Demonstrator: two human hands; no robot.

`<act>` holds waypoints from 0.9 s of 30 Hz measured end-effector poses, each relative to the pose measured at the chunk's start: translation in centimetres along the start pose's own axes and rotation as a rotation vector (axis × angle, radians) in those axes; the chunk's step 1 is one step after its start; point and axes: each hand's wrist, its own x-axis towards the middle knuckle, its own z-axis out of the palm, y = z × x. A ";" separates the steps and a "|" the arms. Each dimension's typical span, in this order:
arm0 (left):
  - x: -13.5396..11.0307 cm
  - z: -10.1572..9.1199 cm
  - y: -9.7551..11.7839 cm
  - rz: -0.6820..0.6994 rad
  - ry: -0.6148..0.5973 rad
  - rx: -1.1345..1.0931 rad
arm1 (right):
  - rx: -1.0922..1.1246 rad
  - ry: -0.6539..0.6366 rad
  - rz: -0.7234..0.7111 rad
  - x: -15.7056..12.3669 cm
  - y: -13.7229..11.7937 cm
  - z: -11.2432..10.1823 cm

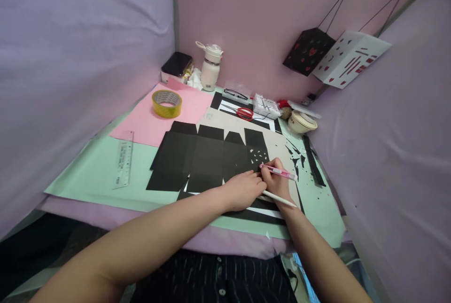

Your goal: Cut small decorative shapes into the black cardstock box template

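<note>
My left hand (245, 191) lies flat on the lower right of a black card box template (207, 157), fingers stretched towards my right hand. My right hand (276, 182) pinches a slim pink pen-shaped tool (282, 172); its tip is too small to make out. Small cut-out shapes (259, 155) pierce the card's right panel, just above the fingers. A white stick like a pencil (280, 198) slants out beneath my right hand, and I cannot tell if that hand grips it too. The template has flaps along its top edge and rests on a pale board (278, 141).
Left are a yellow tape roll (167, 104) on pink paper (136, 122) and a clear ruler (124, 159). Behind are a bottle (210, 69), red scissors (244, 113) and a white box (267, 105). Right lie black scraps (296, 156) and a bowl (301, 123); paper lanterns (310, 51) hang above.
</note>
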 end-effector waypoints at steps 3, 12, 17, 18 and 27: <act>0.0 -0.1 0.0 -0.005 -0.009 0.000 | 0.007 -0.001 -0.002 0.0 0.0 0.0; 0.0 -0.5 0.2 -0.019 -0.012 0.000 | 0.023 0.002 -0.020 0.0 0.2 -0.1; 0.0 -0.4 0.1 -0.009 0.000 0.001 | 0.020 -0.001 -0.018 -0.1 0.1 -0.1; 0.0 -0.4 0.1 -0.007 -0.002 0.003 | 0.021 -0.002 -0.018 -0.1 0.2 -0.1; 0.0 -0.6 0.2 -0.020 -0.005 -0.005 | 0.024 -0.004 -0.013 -0.1 0.3 -0.1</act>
